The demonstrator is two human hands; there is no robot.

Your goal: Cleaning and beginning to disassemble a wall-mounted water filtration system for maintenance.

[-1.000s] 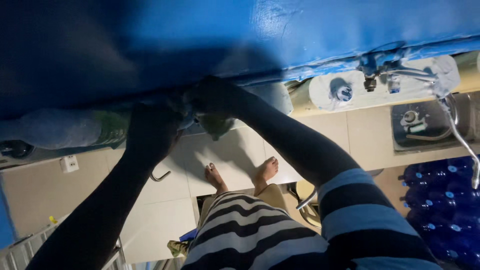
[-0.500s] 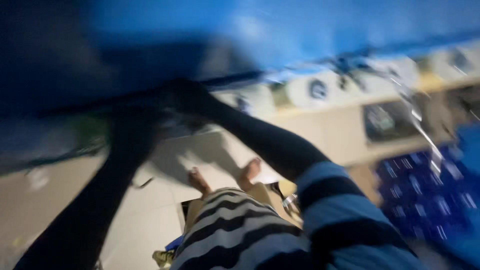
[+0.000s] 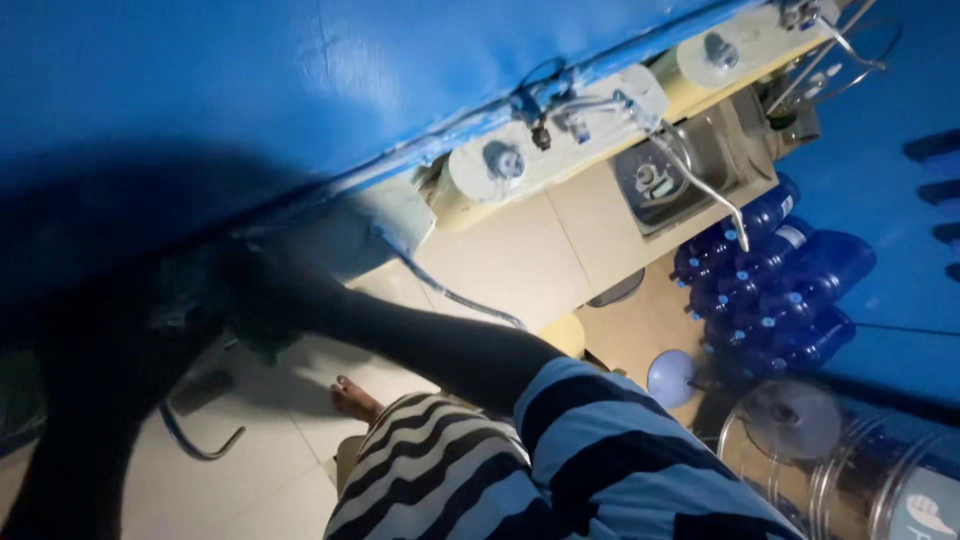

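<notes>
Beneath a blue-painted tank (image 3: 300, 90), the right hand (image 3: 255, 300) is seen nearer than the left hand (image 3: 150, 310) to a dark shadowed fitting (image 3: 195, 300), both grips being indiscernible.

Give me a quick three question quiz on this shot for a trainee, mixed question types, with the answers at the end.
1. True or false: the big blue bottles lie piled on the floor by the sink.
2. What pattern is on the person's shirt? A plain, B striped, C checked.
3. Fill in: both hands reach up under the dark blue ____.

Key:
1. True.
2. B.
3. Tank. The right hand and left hand sit in its shadow, and their grip cannot be made out.
</notes>
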